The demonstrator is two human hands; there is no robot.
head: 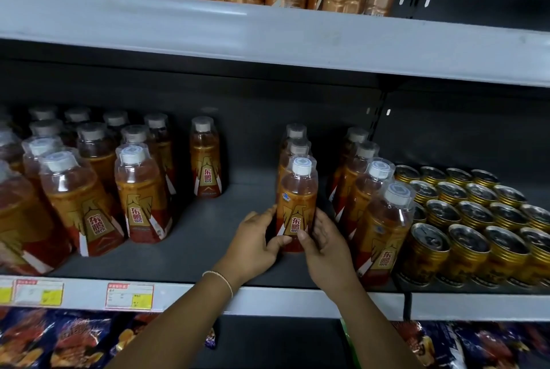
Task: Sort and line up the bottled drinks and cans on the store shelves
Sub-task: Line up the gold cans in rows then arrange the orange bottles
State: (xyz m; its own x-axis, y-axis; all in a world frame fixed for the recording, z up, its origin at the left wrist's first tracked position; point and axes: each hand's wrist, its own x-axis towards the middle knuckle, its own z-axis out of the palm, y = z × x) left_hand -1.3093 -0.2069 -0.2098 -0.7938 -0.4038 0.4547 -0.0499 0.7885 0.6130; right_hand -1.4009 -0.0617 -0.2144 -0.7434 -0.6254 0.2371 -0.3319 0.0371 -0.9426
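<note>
The left hand [256,239] and right hand [324,245] curl their fingers [320,221] round one bottle [296,208]. Push too hard and it may tip the bottles [297,147] behind the fingers.

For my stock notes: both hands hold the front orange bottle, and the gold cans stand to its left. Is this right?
Not quite. The head view shows the gold cans to the right of the orange bottle, not its left. The left hand and right hand do hold that bottle.

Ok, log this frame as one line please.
step: aligning | left hand: grips front bottle | right hand: grips front bottle | front bottle: upright on shelf
</note>
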